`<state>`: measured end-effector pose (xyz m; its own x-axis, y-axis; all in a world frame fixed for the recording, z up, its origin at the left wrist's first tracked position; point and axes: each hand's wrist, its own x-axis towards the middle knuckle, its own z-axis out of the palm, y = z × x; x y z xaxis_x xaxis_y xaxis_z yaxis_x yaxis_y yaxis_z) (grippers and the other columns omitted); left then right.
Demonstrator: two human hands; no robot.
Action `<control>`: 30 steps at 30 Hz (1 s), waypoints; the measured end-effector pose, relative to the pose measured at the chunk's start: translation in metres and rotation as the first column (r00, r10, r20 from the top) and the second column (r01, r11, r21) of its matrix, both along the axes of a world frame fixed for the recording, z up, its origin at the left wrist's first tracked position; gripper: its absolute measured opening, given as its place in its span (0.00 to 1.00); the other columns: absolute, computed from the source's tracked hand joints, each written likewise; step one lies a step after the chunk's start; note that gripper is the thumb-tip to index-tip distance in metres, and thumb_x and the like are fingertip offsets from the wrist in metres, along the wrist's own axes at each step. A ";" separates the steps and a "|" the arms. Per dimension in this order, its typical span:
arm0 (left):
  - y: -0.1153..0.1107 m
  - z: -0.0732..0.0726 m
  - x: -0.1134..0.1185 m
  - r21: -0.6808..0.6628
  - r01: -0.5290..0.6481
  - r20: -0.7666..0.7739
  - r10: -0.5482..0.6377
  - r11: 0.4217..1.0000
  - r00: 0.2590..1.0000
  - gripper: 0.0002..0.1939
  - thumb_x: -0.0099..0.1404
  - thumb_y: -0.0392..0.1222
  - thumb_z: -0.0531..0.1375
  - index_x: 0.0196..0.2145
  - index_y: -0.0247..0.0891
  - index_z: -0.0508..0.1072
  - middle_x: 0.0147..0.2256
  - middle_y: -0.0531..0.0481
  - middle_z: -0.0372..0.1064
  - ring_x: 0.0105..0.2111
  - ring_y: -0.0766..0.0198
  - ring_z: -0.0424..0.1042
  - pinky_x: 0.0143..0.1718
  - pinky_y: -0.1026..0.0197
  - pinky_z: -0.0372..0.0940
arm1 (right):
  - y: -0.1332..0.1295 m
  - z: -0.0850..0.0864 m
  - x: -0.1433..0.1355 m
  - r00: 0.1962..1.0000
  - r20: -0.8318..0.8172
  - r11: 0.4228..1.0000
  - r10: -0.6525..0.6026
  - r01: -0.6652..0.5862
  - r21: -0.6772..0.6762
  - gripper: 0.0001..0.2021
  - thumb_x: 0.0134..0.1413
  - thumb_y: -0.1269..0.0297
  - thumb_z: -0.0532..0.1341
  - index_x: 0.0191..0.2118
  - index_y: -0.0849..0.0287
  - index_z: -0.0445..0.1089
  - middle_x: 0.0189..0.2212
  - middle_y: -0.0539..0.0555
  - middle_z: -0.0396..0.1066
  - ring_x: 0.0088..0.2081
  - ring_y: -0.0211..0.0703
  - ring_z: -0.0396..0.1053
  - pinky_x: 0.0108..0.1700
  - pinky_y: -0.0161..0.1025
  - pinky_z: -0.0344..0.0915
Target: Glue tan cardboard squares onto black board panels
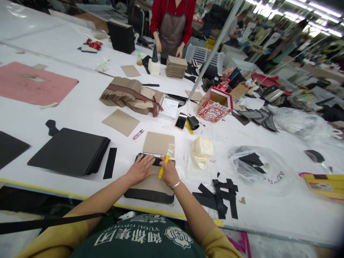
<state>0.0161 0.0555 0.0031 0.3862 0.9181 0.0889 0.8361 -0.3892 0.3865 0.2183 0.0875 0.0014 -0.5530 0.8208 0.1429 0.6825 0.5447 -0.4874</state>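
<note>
In front of me lies a tan board with black edging (pixel 153 182), close to the table's front edge. My left hand (pixel 141 168) rests flat on its upper part, over the black strip, fingers stretched out. A yellow-handled brush (pixel 164 165) is gripped in my right hand (pixel 170 172), its pale bristles pointing away from me. My right hand is at the board's upper right. Just beyond is a loose tan board (pixel 158 143). To the right stands a cream-coloured container (pixel 202 150) with a whitish coating.
Black panels (pixel 68 150) are stacked at left, with a black strip (pixel 110 163) beside them. Black strips (pixel 221 197) lie at right near a plastic bag (pixel 258 166). Farther off are pink snips (pixel 138 134), a phone (pixel 181 121), bundled boards (pixel 131 95) and a person in an apron (pixel 173 28).
</note>
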 end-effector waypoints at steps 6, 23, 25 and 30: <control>-0.010 -0.019 -0.009 -0.051 0.065 -0.125 -0.071 0.997 0.990 0.37 0.57 0.59 0.52 0.59 0.36 0.51 0.60 0.40 0.43 0.60 0.52 0.41 0.58 0.47 0.32 | -0.013 -0.017 0.016 0.993 0.095 0.997 0.076 -0.074 -0.029 0.14 0.47 0.77 0.52 0.41 0.60 0.63 0.56 0.59 0.55 0.57 0.48 0.50 0.56 0.52 0.48; -0.051 0.043 -0.290 0.015 -0.985 -0.282 0.946 0.170 0.159 0.49 0.48 0.65 0.54 0.58 0.26 0.47 0.57 0.26 0.45 0.56 0.37 0.46 0.49 0.38 0.48 | -0.033 0.016 0.033 0.979 -0.103 0.980 -0.177 0.185 0.075 0.17 0.54 0.60 0.53 0.50 0.57 0.58 0.37 0.57 0.67 0.38 0.47 0.66 0.42 0.47 0.65; -0.056 0.046 -0.322 -0.093 -0.988 -0.342 0.928 0.124 0.149 0.51 0.44 0.67 0.56 0.57 0.28 0.50 0.54 0.26 0.53 0.52 0.37 0.54 0.45 0.38 0.53 | -0.033 0.017 0.030 0.980 -0.101 0.982 -0.174 0.181 0.061 0.17 0.54 0.60 0.53 0.49 0.58 0.59 0.36 0.57 0.67 0.37 0.47 0.66 0.41 0.46 0.65; -0.063 0.073 -0.355 -0.190 -0.970 -0.433 0.874 0.150 0.220 0.38 0.51 0.67 0.50 0.45 0.29 0.65 0.45 0.35 0.66 0.44 0.46 0.65 0.39 0.51 0.62 | -0.038 0.021 0.023 0.975 -0.113 0.981 -0.191 0.195 0.025 0.15 0.54 0.61 0.53 0.47 0.60 0.61 0.36 0.58 0.67 0.39 0.47 0.66 0.43 0.46 0.65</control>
<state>-0.3387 -0.0075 0.0762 -0.8150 0.5162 -0.2632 0.5221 0.8513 0.0529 0.2418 0.0496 0.0228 -0.3644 0.9037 0.2247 0.7199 0.4264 -0.5477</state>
